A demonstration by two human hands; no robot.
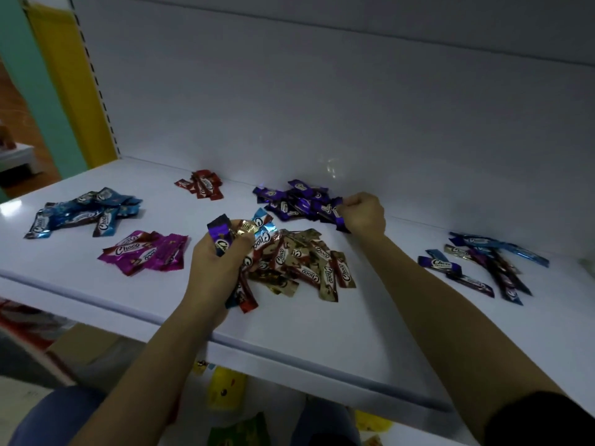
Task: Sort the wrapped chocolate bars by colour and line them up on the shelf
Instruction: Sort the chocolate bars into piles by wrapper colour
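Note:
Wrapped chocolate bars lie in colour groups on the white shelf (322, 333): a blue pile (87, 212) at the left, a magenta pile (146, 252) in front of it, a small red pile (201, 184) at the back, a purple pile (294, 201) in the middle back and a gold pile (309, 265) in the middle. My left hand (214, 268) holds a mixed bunch of bars (240, 236), purple, gold, blue and red, above the gold pile's left side. My right hand (363, 214) pinches a purple bar (338, 217) at the right edge of the purple pile.
An unsorted heap of blue, purple and gold bars (483, 265) lies at the right. The white back wall (322, 107) rises right behind the piles. A yellow slotted upright (74, 75) stands at the left. Packets (225, 387) sit on a lower shelf beneath the front edge.

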